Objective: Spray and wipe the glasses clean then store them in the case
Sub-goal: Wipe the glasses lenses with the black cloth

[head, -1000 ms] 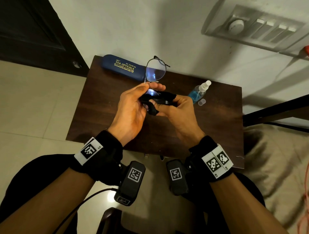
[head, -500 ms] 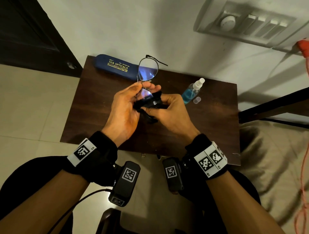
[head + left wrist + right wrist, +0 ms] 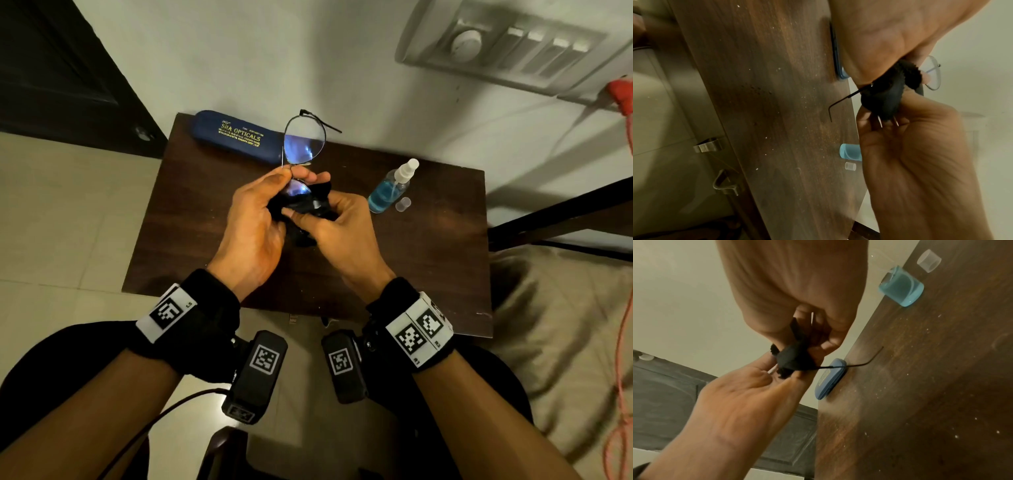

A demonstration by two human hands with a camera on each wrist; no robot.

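Thin-framed glasses [image 3: 304, 142] are held upright above the dark wooden table [image 3: 191, 219]. My left hand [image 3: 260, 219] pinches them at the bridge, between the two lenses. The upper lens stands free; the lower lens is wrapped in a black cloth [image 3: 308, 205] that my right hand [image 3: 339, 229] pinches around it. In the left wrist view the cloth [image 3: 888, 94] covers the lens and one temple arm [image 3: 840, 102] sticks out. The blue glasses case [image 3: 236, 135] lies shut at the table's back left. The spray bottle [image 3: 390, 188] with blue liquid lies at the back right.
A small clear cap [image 3: 402, 204] sits beside the bottle. A wall [image 3: 308, 51] rises behind the table with a switch panel [image 3: 507, 48] at upper right. A dark door [image 3: 61, 75] is at left, bedding [image 3: 561, 335] and an orange cord [image 3: 620, 342] at right.
The right hand's fingers have shifted a little on the cloth around the lower lens. Both hands stay together with the glasses; the head view has drifted slightly.
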